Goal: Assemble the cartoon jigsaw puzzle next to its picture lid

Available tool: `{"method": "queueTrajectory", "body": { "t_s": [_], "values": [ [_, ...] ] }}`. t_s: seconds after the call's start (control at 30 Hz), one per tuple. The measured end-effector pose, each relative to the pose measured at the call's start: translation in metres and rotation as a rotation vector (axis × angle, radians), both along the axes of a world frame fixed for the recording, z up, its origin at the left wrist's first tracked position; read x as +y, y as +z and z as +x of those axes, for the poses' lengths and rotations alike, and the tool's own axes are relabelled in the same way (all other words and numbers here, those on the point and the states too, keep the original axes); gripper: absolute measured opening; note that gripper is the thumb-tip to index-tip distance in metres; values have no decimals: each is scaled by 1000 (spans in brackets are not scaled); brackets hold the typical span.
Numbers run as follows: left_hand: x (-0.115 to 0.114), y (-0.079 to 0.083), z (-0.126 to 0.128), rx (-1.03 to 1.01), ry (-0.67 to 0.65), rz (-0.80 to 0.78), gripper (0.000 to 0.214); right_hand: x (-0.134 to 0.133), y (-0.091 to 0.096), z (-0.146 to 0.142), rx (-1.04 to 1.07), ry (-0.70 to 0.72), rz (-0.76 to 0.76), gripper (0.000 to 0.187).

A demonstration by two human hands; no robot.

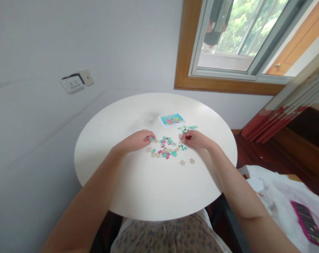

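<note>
Loose jigsaw puzzle pieces (166, 151) lie in a heap at the middle of the round white table (138, 182). Some show teal or pink print, others their beige backs. At the heap's left edge, my left hand (138, 140) is closed, thumb and fingers pinching a teal puzzle piece (152, 139). My right hand (197, 139) is closed at the right edge, its fingertips on a pale puzzle piece (183, 140) partly hidden by the fingers. Just beyond the right hand is a smaller group of teal pieces (193, 127). Two beige pieces (192, 161) lie apart, nearer me.
A picture card (172, 120) with cartoon figures on teal lies behind the heap. The wall with a socket (72, 84) borders the table's far left, and a window (227, 38) is at the back right. A pink-edged phone (308, 223) rests on white plastic at lower right.
</note>
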State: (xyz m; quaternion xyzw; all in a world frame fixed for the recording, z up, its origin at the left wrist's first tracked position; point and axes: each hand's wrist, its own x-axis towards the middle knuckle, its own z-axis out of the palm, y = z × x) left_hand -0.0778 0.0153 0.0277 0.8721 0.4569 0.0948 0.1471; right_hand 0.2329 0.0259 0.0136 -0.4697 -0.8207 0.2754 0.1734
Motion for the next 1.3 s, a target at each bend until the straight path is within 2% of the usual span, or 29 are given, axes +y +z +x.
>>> {"method": "queueTrajectory", "body": {
  "t_s": [0.43, 0.63, 0.8, 0.9, 1.03, 1.17, 1.3],
  "values": [
    [-1, 1, 0, 2, -8, 5, 36, -2, 2, -8, 50, 17, 37, 10],
    [-2, 3, 2, 10, -2, -3, 36, -8, 4, -17, 59, 138, -27, 10],
    [-1, -1, 0, -14, -1, 6, 35, -16, 17, 4, 70, 185, -202, 18],
    [1, -4, -2, -32, -8, 8, 34, -19, 22, 24, -16, 220, -332, 25],
    [-1, -2, -1, -26, -2, 2, 34, -29, 26, 36, -120, 202, -338, 29],
    [-1, 0, 0, -24, -8, 4, 35, -47, 23, 34, -112, 205, -361, 24],
    [-1, -1, 1, -21, -13, 11, 35, -64, 12, 35, -59, 140, -252, 29]
  ]
}}
